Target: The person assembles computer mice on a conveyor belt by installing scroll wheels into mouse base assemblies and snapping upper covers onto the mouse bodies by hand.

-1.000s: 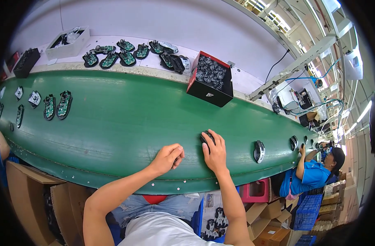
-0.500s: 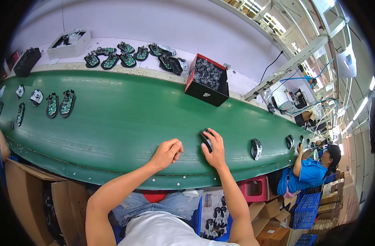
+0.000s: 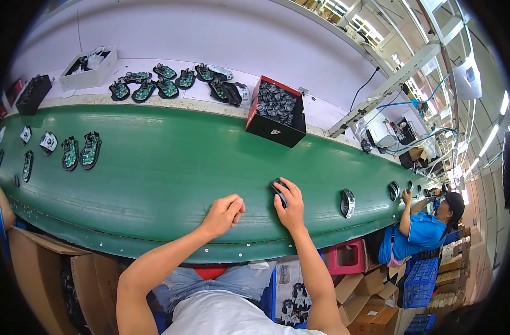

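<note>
On the green conveyor belt (image 3: 171, 190), my right hand (image 3: 291, 204) closes over a black computer mouse (image 3: 275, 190), fingers along its top and side. To its left, my left hand (image 3: 224, 215) is held over the near part of the belt with its fingers curled in. Whatever those fingers may hold is hidden. Farther right on the belt lies a black and silver mouse (image 3: 347, 203), and beyond it another mouse (image 3: 394, 191). At the belt's left are opened mouse bases with green circuit boards (image 3: 91, 151) and a pale-topped mouse part (image 3: 48, 143).
A black and red box (image 3: 277, 131) of small dark parts stands at the belt's far edge. More mouse bases (image 3: 144, 90) lie on the back ledge beside a white bin (image 3: 90, 80). Cardboard boxes (image 3: 37, 273) flank me below. At right, a co-worker in blue (image 3: 422, 234) reaches over the belt.
The whole view has shifted slightly. My right hand stays on the black mouse, and my left hand keeps its curled shape in nearly the same place.
</note>
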`<state>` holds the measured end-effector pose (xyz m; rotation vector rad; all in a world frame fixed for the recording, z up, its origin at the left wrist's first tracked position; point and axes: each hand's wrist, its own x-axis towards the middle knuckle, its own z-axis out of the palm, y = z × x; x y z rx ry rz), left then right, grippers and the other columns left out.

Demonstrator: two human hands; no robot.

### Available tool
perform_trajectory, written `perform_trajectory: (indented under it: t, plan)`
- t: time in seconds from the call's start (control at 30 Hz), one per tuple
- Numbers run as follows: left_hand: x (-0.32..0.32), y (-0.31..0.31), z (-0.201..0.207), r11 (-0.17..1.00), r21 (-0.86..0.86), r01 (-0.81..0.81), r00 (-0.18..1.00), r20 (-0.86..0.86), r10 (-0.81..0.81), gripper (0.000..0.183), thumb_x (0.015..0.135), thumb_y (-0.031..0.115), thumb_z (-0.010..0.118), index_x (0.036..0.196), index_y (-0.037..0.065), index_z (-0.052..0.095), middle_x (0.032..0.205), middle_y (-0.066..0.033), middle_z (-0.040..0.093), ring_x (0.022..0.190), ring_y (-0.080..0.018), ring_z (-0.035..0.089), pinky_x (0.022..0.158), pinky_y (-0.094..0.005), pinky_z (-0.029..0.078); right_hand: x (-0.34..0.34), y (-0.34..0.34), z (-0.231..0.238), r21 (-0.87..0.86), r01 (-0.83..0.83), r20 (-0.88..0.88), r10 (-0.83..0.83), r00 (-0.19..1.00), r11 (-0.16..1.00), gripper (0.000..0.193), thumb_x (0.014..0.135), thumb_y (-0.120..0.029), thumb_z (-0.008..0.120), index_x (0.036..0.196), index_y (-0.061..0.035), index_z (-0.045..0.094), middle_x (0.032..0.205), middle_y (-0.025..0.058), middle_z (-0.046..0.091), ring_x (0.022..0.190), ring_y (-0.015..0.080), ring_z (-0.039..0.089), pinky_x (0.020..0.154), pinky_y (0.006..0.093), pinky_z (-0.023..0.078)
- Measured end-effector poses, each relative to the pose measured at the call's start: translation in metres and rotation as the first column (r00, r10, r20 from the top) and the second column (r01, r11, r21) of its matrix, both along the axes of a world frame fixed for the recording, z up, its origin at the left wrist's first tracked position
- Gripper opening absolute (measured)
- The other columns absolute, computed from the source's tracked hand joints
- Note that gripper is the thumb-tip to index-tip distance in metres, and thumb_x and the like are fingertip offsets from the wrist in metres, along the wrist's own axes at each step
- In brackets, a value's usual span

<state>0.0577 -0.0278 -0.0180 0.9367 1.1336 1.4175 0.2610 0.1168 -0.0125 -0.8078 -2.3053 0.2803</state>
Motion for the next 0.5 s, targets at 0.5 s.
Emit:
perform_trajectory:
  t: [0.5]
  plan:
    - [-0.0007,0.0014,-0.0004,1.000,0.014,0.015,1.000,0.015,-0.015,0.034,0.104,0.026,0.044,0.084,0.002,0.056,0.059,-0.0025,0.051,0.049,-0.0088,0.045,0.046,-0.0258,0.037,0.0064,0.0020,0.0024,0.019,0.027,-0.026,-0.026,0.999,0.999,0.032,0.084,-0.010,0.067,0.116,-0.0087,0.069,0.129,0.0131,0.062,0.119,0.0350,0.056,0.102,0.0437,0.045]
